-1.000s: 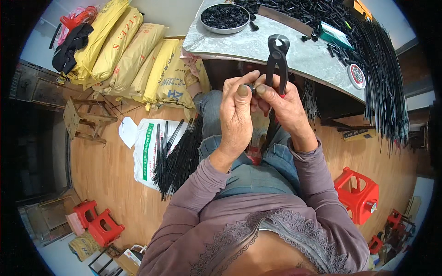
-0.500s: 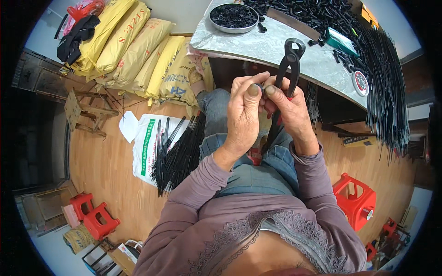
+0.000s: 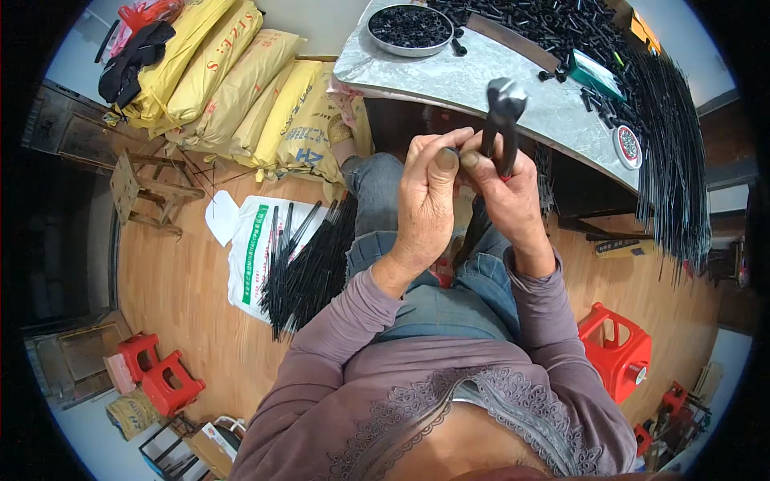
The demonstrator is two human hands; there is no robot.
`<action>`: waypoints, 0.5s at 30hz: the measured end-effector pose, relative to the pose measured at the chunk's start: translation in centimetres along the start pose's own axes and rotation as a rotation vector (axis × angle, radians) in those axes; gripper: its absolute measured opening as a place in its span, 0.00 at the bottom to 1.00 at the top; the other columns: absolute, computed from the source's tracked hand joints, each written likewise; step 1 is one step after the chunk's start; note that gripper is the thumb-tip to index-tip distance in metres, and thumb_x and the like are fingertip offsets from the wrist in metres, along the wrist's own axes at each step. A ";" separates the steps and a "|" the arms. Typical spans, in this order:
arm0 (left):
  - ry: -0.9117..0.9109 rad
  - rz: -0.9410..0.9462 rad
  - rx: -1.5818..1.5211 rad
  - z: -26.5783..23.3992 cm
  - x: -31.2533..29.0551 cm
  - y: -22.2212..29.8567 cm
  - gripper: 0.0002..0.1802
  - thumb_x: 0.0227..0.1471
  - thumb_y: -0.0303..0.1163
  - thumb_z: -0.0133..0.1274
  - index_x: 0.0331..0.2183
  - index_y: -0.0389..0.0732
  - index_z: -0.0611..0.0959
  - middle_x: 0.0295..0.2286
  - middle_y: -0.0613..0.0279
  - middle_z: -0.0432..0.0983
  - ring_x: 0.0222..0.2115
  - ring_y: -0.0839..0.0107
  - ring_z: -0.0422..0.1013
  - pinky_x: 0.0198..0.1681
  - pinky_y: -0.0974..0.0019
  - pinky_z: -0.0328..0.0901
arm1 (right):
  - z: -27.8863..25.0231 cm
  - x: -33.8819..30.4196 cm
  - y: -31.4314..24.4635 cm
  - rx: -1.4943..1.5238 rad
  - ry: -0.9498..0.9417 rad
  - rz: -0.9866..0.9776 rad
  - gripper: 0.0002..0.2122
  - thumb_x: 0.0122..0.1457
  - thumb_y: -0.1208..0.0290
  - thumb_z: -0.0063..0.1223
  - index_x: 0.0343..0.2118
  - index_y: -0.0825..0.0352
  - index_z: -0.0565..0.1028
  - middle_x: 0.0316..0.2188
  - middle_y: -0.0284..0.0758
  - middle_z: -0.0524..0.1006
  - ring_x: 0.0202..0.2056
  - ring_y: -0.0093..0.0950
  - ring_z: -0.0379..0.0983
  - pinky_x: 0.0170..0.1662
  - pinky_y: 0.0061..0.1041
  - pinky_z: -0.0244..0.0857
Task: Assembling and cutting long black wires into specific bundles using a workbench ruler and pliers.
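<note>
My right hand (image 3: 510,191) is closed around a pair of black pincers (image 3: 504,120), whose jaws point up and away, with a bit of red handle showing by the fingers. Thumb to thumb with it, my left hand (image 3: 429,192) is closed in a pinch. A small dark piece seems to sit between the fingertips, mostly hidden. Below the hands, a long dark piece (image 3: 473,234) slants down over my lap; whether either hand holds it I cannot tell.
A grey-topped table (image 3: 385,78) carries a round tray (image 3: 411,51) of small black parts, a heap of black tubes (image 3: 553,32) and long black rods (image 3: 678,176). More rods (image 3: 309,272) lie on a white sack at left. Yellow sacks (image 3: 233,88) and red stools (image 3: 616,353) stand around.
The pincers have tilted in my right hand, so their jaws sit slightly lower and look blurred. Both hands stay together in nearly the same place.
</note>
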State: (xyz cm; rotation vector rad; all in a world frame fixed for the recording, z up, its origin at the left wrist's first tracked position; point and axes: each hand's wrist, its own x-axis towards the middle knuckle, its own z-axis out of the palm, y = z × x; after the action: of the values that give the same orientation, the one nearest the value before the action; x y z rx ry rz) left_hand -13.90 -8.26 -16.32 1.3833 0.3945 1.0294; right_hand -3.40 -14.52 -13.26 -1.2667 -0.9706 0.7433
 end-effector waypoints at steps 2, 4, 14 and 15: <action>0.002 0.009 0.046 0.1 0.0 -0.3 0.24 0.63 0.45 0.39 0.45 0.35 0.76 0.35 0.65 0.64 0.33 0.80 0.65 0.33 0.76 0.62 | -0.5 0.4 0.6 -0.237 0.005 -0.128 0.05 0.56 0.77 0.51 0.34 0.71 0.73 0.23 0.34 0.72 0.23 0.24 0.70 0.27 0.23 0.64; 0.036 -0.044 -0.007 0.2 0.2 -0.5 0.27 0.63 0.50 0.36 0.45 0.36 0.76 0.33 0.68 0.69 0.31 0.81 0.63 0.35 0.76 0.61 | -0.5 0.5 0.9 -0.468 0.003 -0.258 0.07 0.54 0.80 0.51 0.36 0.72 0.73 0.24 0.37 0.72 0.25 0.28 0.72 0.28 0.26 0.65; 0.147 -0.338 -0.124 -1.2 1.2 1.2 0.32 0.63 0.55 0.33 0.33 0.34 0.79 0.19 0.70 0.67 0.21 0.82 0.61 0.24 0.77 0.57 | -0.1 -1.5 -3.3 -0.271 -0.269 0.227 0.17 0.57 0.79 0.48 0.51 0.71 0.70 0.30 0.35 0.74 0.23 0.21 0.68 0.26 0.19 0.61; 0.145 -0.310 -0.143 -1.5 1.5 0.9 0.34 0.62 0.56 0.33 0.30 0.35 0.79 0.16 0.72 0.63 0.18 0.84 0.58 0.21 0.79 0.54 | -0.4 -1.4 -3.6 -0.161 -0.275 0.286 0.16 0.59 0.78 0.47 0.50 0.71 0.70 0.30 0.33 0.74 0.22 0.18 0.67 0.25 0.17 0.60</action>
State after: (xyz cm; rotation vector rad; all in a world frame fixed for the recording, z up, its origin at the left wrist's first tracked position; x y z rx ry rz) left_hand -14.60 -6.28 -15.35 1.0834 0.6103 0.8846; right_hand -3.87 -16.56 -9.99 -1.4897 -1.0998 1.1017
